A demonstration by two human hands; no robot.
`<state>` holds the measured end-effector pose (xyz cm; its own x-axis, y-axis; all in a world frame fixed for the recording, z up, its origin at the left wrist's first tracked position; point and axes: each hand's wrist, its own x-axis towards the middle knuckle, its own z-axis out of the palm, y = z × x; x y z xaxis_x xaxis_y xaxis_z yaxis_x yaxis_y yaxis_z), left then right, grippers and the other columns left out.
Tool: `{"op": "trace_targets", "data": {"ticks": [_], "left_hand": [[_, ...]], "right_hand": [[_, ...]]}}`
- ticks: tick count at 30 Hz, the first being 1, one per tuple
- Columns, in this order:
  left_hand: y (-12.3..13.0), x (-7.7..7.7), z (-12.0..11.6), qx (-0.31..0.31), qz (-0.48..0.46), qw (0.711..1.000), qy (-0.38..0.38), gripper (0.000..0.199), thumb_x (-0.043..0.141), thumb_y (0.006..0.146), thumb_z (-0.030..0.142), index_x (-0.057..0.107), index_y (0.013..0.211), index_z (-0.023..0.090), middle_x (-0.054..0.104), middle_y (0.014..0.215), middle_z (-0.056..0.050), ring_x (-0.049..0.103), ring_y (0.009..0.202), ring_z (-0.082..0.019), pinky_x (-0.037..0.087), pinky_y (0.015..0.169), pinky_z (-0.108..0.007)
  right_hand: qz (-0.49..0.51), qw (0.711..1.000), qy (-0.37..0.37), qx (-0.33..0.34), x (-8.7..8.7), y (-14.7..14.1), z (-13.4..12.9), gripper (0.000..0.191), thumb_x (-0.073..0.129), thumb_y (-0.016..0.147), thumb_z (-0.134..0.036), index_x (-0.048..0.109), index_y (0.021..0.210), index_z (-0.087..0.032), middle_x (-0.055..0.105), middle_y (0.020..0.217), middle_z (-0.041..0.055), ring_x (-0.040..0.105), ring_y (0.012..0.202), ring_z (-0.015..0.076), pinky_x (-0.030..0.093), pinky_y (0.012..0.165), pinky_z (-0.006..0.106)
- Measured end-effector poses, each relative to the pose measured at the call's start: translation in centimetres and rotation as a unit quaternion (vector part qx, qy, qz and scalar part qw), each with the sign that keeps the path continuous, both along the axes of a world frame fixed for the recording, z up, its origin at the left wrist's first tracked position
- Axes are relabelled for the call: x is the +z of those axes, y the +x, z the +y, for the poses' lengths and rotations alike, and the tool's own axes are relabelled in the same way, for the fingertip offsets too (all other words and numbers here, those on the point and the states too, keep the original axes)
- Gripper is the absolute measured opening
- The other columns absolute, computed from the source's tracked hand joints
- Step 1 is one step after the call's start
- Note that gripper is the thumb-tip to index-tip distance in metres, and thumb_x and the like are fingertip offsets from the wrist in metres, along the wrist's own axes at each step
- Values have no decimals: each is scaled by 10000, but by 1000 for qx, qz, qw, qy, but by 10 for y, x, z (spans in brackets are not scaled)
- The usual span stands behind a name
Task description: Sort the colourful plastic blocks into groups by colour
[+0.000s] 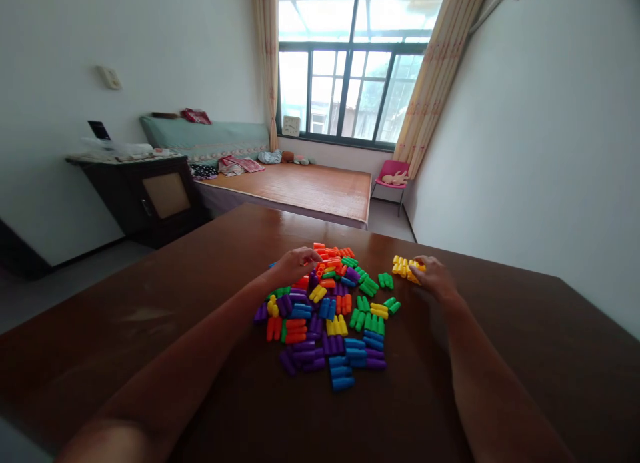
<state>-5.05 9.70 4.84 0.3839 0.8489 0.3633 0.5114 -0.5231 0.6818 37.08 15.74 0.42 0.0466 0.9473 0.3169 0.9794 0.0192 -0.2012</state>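
A heap of plastic toy blocks shaped like joined tubes, in orange, green, purple, blue and yellow, lies on the brown table. My left hand (299, 263) is over the heap's far left side, fingers loosely bent and apart, close to the orange blocks (327, 253). Whether its fingertips touch one is hard to see. Right of the heap, a separate cluster of yellow blocks (401, 267) sits on the table. My right hand (434, 275) has its fingers and thumb closed around the right end of that cluster. Blue blocks (341, 373) are nearest to me.
The brown table (200, 296) stretches to both sides of the heap. Beyond its far edge stands a low bed (310, 183). A dark cabinet (160, 196) is at the left, and a pink chair (393, 171) with a soft toy is near the window.
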Motion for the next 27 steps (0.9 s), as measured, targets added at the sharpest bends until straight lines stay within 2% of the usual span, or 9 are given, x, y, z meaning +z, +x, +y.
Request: {"op": "trace_targets", "data": {"ticks": [3,5,8,11,14,17,20,24,27], "left_hand": [[7,-2,-11,-93,166,980,57,264,645,817,370,710,1041,246,631,1181,-65,551,1123,-240,411,992,-360],[9,-3,-16,-128,250,957,66,365,715,764,395,687,1116,303,575,1288,-50,483,1224,-272,369,1040,-381],[6,-3,-16,-90,305,945,77,436,719,769,362,641,1195,313,572,1290,-46,483,1220,-270,374,1024,-376],[-1,-3,-11,-28,328,941,83,330,670,810,304,666,1140,288,626,1192,-45,537,1138,-250,399,965,-354],[-6,-7,-6,0,341,935,94,212,636,828,288,696,1027,252,666,1082,-47,565,1078,-239,404,933,-345],[-6,-11,-4,9,339,933,121,136,607,842,270,690,936,217,668,1107,-58,559,1099,-243,389,956,-360],[1,-9,-7,5,286,950,129,152,576,866,273,670,969,214,649,1183,-59,556,1123,-243,396,954,-359],[17,3,-17,-43,137,988,62,226,505,911,295,632,1072,199,682,1029,-43,621,919,-178,458,826,-280],[25,8,-22,-82,56,995,7,208,543,889,333,623,999,175,661,880,-22,598,772,-140,468,711,-243]], "right_hand": [[14,998,51,37,9,-12,-2,354,484,874,-392,643,1107,-178,641,1099,102,616,937,219,446,783,316],[18,995,70,63,15,-20,-4,334,487,874,-370,642,1099,-178,641,1107,97,616,934,214,448,813,324],[16,992,85,96,21,-31,-7,304,488,876,-348,647,1075,-181,646,1092,93,617,934,214,454,818,329],[22,989,80,121,25,-41,-12,271,485,882,-328,655,1042,-189,650,1069,86,628,866,201,463,780,327],[29,985,78,150,29,-55,-18,252,496,882,-313,655,1037,-194,649,1074,84,629,792,184,469,753,323],[51,976,78,195,35,-78,-27,238,511,882,-299,652,1048,-201,648,1080,78,621,718,154,473,736,310],[94,958,61,265,43,-109,-41,220,533,881,-294,654,1043,-209,649,1047,63,598,643,117,474,698,285],[159,916,33,366,51,-150,-64,237,554,890,-324,639,1089,-228,643,1033,49,604,695,111,473,675,253],[185,890,23,417,52,-168,-75,224,570,892,-340,640,1076,-233,650,989,38,597,730,115,469,694,250]]}}
